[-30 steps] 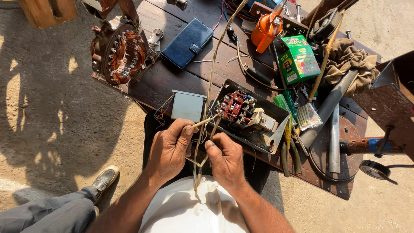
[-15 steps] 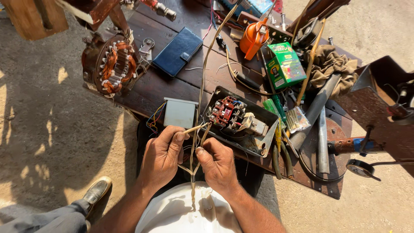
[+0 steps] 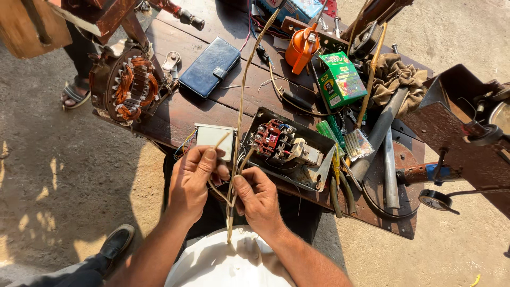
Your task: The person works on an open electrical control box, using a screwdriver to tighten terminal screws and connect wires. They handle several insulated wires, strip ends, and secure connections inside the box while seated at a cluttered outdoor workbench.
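Observation:
My left hand [image 3: 192, 183] and my right hand [image 3: 257, 197] both pinch a bundle of thin pale wires [image 3: 240, 114] at the near edge of a dark wooden workbench [image 3: 180, 114]. The wires run up from my lap, between my fingers, and on across the bench toward its far side. Just beyond my hands lies an open dark metal box [image 3: 313, 141] with a red-and-black switch block [image 3: 272, 138] inside. A small grey box [image 3: 215, 138] with coloured leads sits beside it, behind my left thumb.
A motor stator with copper windings [image 3: 130, 85] stands at the bench's left end. A dark blue wallet case [image 3: 210, 66], an orange oil can [image 3: 300, 48], a green carton [image 3: 341, 79], a rag [image 3: 396, 77], pliers [image 3: 340, 186] and metal tools crowd the bench. A rusty metal stand [image 3: 457, 127] is at right. Another person's sandalled foot [image 3: 74, 95] is far left.
My view has shifted, so the bench sits slightly lower and to the right. My hands stay on the wires, working them between the fingers just in front of the grey box.

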